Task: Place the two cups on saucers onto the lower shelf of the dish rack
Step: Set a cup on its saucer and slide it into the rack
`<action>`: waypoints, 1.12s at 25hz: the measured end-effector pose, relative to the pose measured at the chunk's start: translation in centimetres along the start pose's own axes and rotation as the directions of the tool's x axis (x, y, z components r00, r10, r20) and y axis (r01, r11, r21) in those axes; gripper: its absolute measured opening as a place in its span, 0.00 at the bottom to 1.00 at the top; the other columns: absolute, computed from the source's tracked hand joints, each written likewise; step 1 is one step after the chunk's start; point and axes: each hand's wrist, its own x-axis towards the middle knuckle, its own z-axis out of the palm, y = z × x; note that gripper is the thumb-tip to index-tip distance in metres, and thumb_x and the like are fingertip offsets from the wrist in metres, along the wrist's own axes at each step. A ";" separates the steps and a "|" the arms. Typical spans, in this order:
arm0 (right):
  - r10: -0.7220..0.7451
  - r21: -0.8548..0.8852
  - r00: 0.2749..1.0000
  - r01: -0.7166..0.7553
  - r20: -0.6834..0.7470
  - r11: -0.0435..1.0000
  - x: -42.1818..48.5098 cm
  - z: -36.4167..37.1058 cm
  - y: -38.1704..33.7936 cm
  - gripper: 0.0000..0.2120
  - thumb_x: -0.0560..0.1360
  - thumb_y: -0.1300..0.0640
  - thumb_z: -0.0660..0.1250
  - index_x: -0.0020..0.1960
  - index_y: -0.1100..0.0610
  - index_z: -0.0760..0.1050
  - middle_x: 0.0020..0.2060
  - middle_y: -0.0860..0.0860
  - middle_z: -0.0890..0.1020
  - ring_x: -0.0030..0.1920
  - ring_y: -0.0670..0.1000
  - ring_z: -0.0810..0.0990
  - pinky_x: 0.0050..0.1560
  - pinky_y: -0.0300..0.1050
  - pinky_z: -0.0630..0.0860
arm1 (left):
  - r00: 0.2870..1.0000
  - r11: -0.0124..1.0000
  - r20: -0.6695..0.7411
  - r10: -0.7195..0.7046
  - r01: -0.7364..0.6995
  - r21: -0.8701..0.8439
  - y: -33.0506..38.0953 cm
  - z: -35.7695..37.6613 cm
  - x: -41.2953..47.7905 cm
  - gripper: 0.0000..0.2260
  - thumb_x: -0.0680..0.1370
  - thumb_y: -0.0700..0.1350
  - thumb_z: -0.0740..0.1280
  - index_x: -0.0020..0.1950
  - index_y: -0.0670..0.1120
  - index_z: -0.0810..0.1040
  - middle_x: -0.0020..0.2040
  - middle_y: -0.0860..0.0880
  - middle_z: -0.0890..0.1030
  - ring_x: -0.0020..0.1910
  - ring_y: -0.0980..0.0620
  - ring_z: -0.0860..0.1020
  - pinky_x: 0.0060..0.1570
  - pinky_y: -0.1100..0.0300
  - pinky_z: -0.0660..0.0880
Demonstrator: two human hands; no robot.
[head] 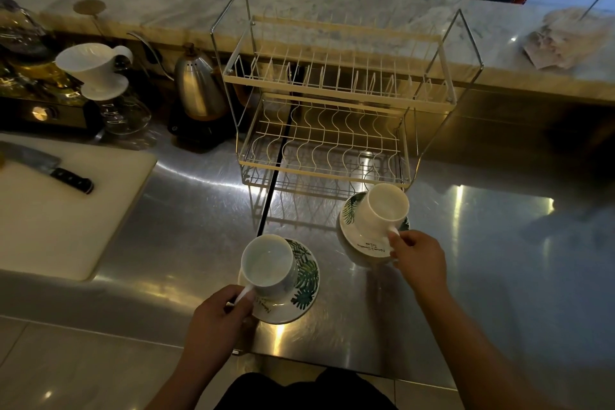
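Note:
Two white cups stand on leaf-patterned saucers on the steel counter in front of a two-tier wire dish rack point(332, 103). The left cup point(268, 265) sits on its saucer point(304, 289); my left hand point(219, 319) grips its handle at the saucer's near edge. The right cup point(386, 208) rests on the right saucer point(359, 236), just before the rack's lower shelf point(326, 150); my right hand point(417, 256) pinches its handle. Both shelves of the rack hold nothing.
A white cutting board point(50, 220) with a black-handled knife point(50, 170) lies at left. A gooseneck kettle point(199, 90), a white dripper point(96, 68) on a glass server and other gear stand at back left. A crumpled cloth point(565, 40) lies on the marble ledge at right.

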 end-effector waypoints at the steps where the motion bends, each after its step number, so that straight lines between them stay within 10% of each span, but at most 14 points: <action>1: -0.001 0.007 1.000 0.001 0.007 1.000 -0.1 0.0 0.1 0.09 0.78 0.48 0.66 0.39 0.44 0.78 0.43 0.54 0.87 0.43 0.55 0.86 0.49 0.61 0.84 | 1.000 1.000 -0.009 -0.003 0.003 -0.006 -0.1 0.1 -0.1 0.07 0.79 0.47 0.69 0.42 0.50 0.84 0.39 0.44 0.85 0.34 0.54 0.83 0.39 0.47 0.79; 16: -0.141 -0.028 0.980 0.139 -0.137 0.990 -2.3 0.0 -0.4 0.14 0.76 0.51 0.69 0.60 0.51 0.77 0.49 0.49 0.78 0.48 0.52 0.81 0.48 0.57 0.83 | 1.000 0.997 -0.019 0.001 -0.003 -0.081 -1.6 -0.4 -0.6 0.14 0.75 0.42 0.72 0.54 0.61 0.79 0.51 0.52 0.84 0.45 0.47 0.84 0.41 0.48 0.81; 21: -0.162 -0.072 0.964 0.181 0.210 0.981 -4.6 3.7 -1.7 0.10 0.77 0.49 0.67 0.57 0.51 0.80 0.44 0.45 0.84 0.42 0.49 0.84 0.50 0.53 0.83 | 0.978 0.989 -0.158 -0.135 0.124 -0.080 -3.0 -1.1 1.2 0.12 0.75 0.37 0.67 0.45 0.55 0.81 0.43 0.47 0.84 0.43 0.44 0.83 0.41 0.47 0.82; 28: 0.041 -0.184 0.895 0.046 0.444 0.982 -6.1 9.3 -1.8 0.05 0.77 0.50 0.68 0.48 0.51 0.78 0.43 0.55 0.86 0.45 0.57 0.86 0.52 0.58 0.84 | 0.994 0.991 -0.058 -0.091 0.096 0.092 -2.3 -1.0 4.9 0.11 0.79 0.44 0.67 0.58 0.43 0.84 0.50 0.45 0.85 0.46 0.48 0.83 0.51 0.49 0.81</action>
